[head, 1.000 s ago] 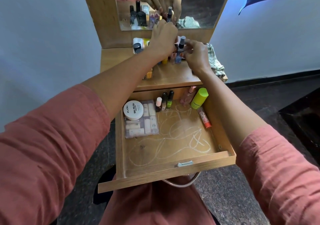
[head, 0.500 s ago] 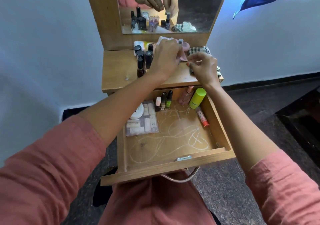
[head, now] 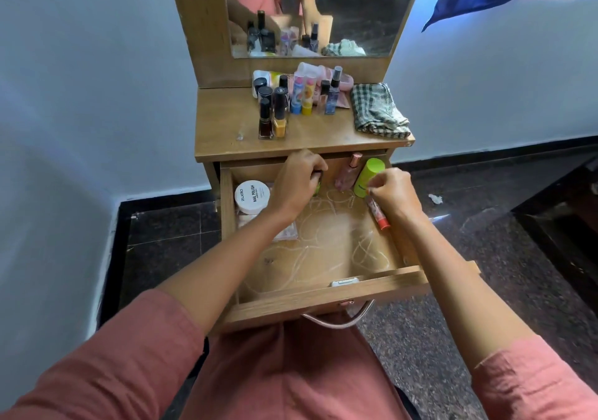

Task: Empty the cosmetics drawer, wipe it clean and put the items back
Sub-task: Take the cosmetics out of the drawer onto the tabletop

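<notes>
Wooden drawer [head: 323, 296] stands pulled out, with white scribbles on its floor. At the drawer's back wall, the left hand [head: 299, 185] grips a small green bottle [head: 317, 189]. At the drawer's right side, the right hand [head: 393, 198] curls over a red-tipped stick [head: 381, 219]; its grip cannot be told.

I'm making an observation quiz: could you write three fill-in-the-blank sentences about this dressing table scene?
The white jar is labelled nail ____.
The left hand grips a small bottle inside the ____.
The checked cloth lies on the ____ side of the tabletop.
Missing words: polish; drawer; right.
</notes>
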The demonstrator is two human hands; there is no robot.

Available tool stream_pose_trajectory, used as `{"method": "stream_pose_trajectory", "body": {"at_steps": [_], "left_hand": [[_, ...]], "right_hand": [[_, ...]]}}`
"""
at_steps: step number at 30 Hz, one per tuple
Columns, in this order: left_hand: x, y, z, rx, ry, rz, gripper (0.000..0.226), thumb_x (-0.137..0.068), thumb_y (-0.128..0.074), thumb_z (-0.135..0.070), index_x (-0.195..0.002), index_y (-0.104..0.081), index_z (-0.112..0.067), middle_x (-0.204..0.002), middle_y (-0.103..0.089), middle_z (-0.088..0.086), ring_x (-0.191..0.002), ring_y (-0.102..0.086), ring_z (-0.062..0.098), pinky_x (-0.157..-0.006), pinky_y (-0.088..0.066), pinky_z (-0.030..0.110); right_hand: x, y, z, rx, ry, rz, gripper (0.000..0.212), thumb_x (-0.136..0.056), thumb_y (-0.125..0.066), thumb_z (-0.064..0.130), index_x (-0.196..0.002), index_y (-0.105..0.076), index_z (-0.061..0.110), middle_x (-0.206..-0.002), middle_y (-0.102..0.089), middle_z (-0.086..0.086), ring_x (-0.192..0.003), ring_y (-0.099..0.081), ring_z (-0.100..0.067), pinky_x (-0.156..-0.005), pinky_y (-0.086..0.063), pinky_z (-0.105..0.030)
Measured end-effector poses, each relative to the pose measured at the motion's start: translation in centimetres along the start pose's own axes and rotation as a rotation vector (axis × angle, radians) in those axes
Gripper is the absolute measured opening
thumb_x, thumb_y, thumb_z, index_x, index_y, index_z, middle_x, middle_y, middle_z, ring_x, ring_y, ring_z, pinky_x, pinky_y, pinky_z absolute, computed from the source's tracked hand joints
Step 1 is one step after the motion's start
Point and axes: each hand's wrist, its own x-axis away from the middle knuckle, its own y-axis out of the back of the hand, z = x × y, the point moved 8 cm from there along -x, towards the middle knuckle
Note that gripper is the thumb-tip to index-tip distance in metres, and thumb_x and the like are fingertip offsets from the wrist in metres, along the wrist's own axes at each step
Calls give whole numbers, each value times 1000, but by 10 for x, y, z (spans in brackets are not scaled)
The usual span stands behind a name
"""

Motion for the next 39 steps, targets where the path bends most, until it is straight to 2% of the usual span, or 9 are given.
{"method": "stream_pose_trajectory", "body": {"at_steps": [3,7,11,16,21,27,31,34,39], "left_hand": [[13,-6,17,-63,76,-45,37,-82,-56,5,-117,-57,-7,-117,-56,10,-111,-49,23,-93,-37,27],[22,-13,36,-84,180,-56,48,-83,-57,3,-128,-48,-10,-127,-48,9,-117,-43,26,-96,-36,33],[24,-16,44,27,244,-52,41,-84,-54,5,-123,-51,-6,-126,-48,11,-117,-46,28,-94,-37,32],[24,-13,48,99,283,-98,26,-90,-50,-2,-116,-55,-1,-117,-56,16,-108,-54,28,-85,-40,28],[21,-15,57,39,319,-73,19,-91,-50,-5,-105,-61,0,-108,-61,17,-99,-55,27,-71,-32,19],[21,-10,53,51,330,-67,19,-89,-52,-3,-103,-64,0,-108,-62,18,-98,-57,28,-76,-39,27],[21,-6,46,43,304,-56,21,-89,-52,-3,-105,-65,0,-110,-63,17,-100,-58,27,-79,-42,29],[18,1,37,48,264,-71,21,-89,-53,-4,-106,-65,-1,-109,-63,16,-99,-59,26,-81,-43,28],[9,17,17,72,182,-101,19,-88,-58,-10,-104,-66,-3,-105,-64,13,-95,-60,23,-82,-47,27]], "right_hand": [[13,-16,-15,164,-39,76,15,-82,-51,-1,-86,-64,-7,-91,-64,-24,-86,-63,-36,-70,-50,-38],[17,-26,-12,367,-7,83,15,-89,-42,-3,-85,-55,1,-91,-55,-23,-84,-55,-32,-69,-40,-35],[9,-35,-8,512,-30,75,26,-91,-41,-3,-112,-57,-4,-118,-59,-21,-111,-57,-37,-89,-46,-39],[6,-41,-10,647,-2,62,27,-91,-43,-3,-113,-58,2,-117,-61,-16,-109,-59,-33,-85,-48,-37],[5,-43,-7,703,26,68,24,-91,-44,-1,-108,-61,5,-111,-64,-12,-103,-62,-31,-79,-46,-33],[7,-40,-8,573,1,45,20,-94,-46,10,-106,-60,3,-111,-63,-15,-103,-61,-34,-79,-45,-34],[10,-26,-6,383,-24,-23,30,-94,-48,26,-102,-62,1,-110,-62,-19,-104,-59,-38,-82,-46,-39],[13,-17,-1,245,-17,-44,38,-93,-51,37,-92,-67,3,-98,-67,-18,-94,-63,-36,-76,-47,-36],[16,7,27,19,83,-112,26,-87,-57,28,-86,-72,7,-84,-72,-10,-80,-65,-25,-66,-47,-30]]}}
